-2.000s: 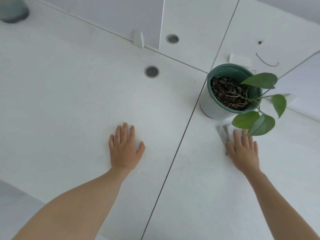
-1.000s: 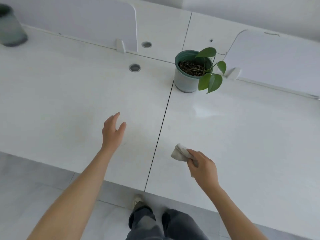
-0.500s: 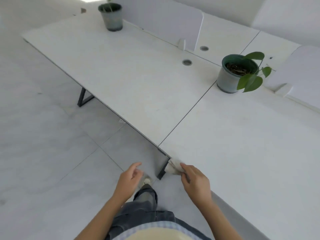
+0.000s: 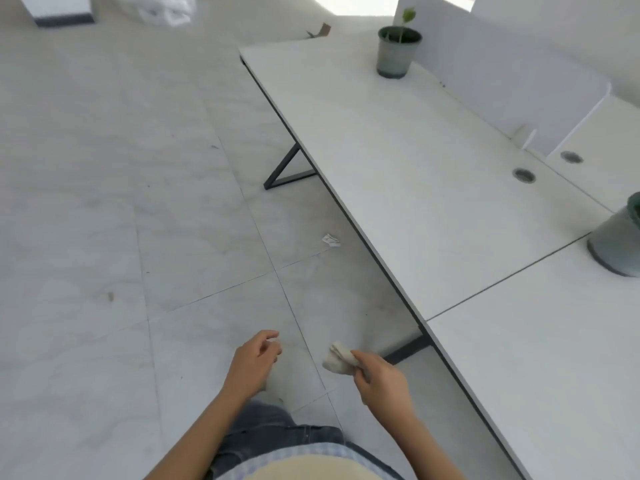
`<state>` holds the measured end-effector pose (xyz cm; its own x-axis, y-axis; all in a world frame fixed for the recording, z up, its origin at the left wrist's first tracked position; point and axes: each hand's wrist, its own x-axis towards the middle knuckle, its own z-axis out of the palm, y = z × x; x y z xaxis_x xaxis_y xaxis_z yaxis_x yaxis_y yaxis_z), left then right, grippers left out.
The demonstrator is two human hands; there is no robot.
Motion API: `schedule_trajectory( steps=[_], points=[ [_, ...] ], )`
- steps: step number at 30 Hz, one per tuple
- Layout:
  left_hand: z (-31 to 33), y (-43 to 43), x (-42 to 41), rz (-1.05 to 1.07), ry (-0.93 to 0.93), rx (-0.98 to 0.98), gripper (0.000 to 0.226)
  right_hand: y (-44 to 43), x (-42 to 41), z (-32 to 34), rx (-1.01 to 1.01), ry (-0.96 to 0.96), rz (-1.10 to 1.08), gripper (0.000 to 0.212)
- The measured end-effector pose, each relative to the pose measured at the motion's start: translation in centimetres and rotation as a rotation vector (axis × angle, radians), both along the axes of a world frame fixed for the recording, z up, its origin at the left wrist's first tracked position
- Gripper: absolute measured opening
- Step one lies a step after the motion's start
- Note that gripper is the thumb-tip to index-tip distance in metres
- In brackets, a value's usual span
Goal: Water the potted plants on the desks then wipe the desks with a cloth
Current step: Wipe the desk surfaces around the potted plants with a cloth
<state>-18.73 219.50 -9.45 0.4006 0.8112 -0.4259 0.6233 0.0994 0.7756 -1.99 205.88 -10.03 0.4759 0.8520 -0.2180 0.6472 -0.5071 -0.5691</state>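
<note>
The cloth (image 4: 336, 358), bunched, looks soft and light, best taken by a fistful; it hangs over the floor (image 4: 104, 168), off the surface (image 4: 415, 161), in the right hand (image 4: 381, 381) grip. Left hand (image 4: 254, 362) loosely curled, empty.

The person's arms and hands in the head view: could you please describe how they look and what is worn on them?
Both forearms are bare, with no sleeve in view. The left hand and the right hand wear no gloves, and no rings, watch or bracelet show on the fingers or wrists. At the bottom edge there is a light checked shirt hem over dark jeans.
</note>
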Motion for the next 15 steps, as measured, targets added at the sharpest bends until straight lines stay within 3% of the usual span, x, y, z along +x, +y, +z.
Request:
schedule_trajectory(
  steps=[4,8,15],
  points=[
    [0.3,7.3,-2.4,0.008,0.002,0.048,0.027,7.7,-1.6,0.3,-0.001,-0.009,-0.016,0.031],
    [1.7,16.1,-4.6,0.158,-0.033,0.112,0.028,15.6,-2.9,1.1,0.038,-0.002,-0.072,0.025],
    [-0.5,22.8,-5.5,0.148,0.005,-0.020,0.027,23.7,-4.4,0.8,-0.047,0.029,-0.075,0.029]
  ],
)
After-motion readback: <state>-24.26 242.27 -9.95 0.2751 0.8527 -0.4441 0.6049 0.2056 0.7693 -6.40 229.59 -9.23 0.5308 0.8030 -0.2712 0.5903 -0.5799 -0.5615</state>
